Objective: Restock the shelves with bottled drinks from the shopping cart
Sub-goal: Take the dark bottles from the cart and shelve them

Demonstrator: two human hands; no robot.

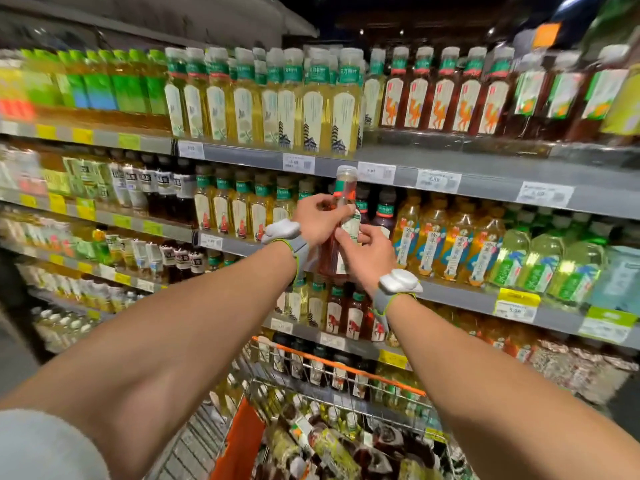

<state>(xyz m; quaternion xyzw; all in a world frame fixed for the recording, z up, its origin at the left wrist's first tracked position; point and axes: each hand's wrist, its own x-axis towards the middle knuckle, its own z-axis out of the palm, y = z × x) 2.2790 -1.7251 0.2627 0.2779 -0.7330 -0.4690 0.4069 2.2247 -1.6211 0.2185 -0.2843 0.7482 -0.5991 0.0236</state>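
I hold one bottle of reddish-brown tea (343, 199) upright in front of the second shelf (485, 188), its clear cap level with the shelf's price rail. My left hand (320, 216) grips its upper body from the left. My right hand (363, 252) grips the lower body from the right, fingers over the white label. Both wrists carry white bands. Below, the wire shopping cart (332, 368) with an orange rim holds several more bottles lying in a heap.
Four or so grey shelves run across the view, packed with yellow, green and dark tea bottles. Dark bottles (384, 211) stand right behind the held one. Price tags line each rail. An orange panel (239, 441) sits at the cart's near end.
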